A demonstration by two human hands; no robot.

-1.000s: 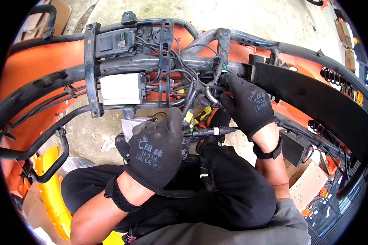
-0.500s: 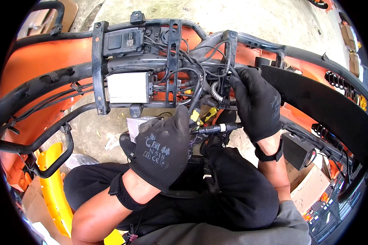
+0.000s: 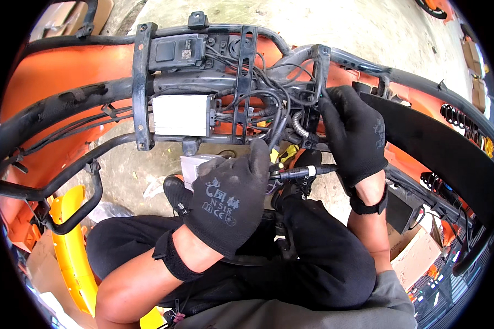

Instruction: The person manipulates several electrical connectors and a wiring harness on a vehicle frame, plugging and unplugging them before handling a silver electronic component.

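Seen from the centre of the view, the left hand (image 3: 228,203), in a black glove, lies at 7 o'clock. Its fingers are curled, with the thumb pointing toward 12 o'clock, and a black inline connector (image 3: 295,173) with a white band runs out beside them. The connector lies at 3 o'clock, below the frame, its far end reaching the right hand (image 3: 354,137); the left fingers appear closed around its near end, though the glove hides the contact.

The right hand, gloved to match, is at 2 o'clock. Its fingers are bent together at the wiring (image 3: 284,115), next to an upright black bracket (image 3: 321,71) at 1 o'clock. Whether they pinch a wire cannot be told, since the fingertips cover the spot. A ribbed silver conduit (image 3: 299,125) curves just to the 9 o'clock side of this hand.

At 10 o'clock a white-faced box (image 3: 181,115) sits within the black tubular frame (image 3: 107,90), its leads running toward 3 o'clock. At 11 o'clock is a black module (image 3: 170,50), and at 12 o'clock a perforated strap (image 3: 245,82) crosses the tubes. Orange panels (image 3: 60,77) show behind the frame.

A wide black curved panel (image 3: 428,148) stretches toward 3 o'clock. A yellow panel (image 3: 71,247) lies at 8 o'clock, and an open cardboard box (image 3: 417,255) at 4 o'clock.
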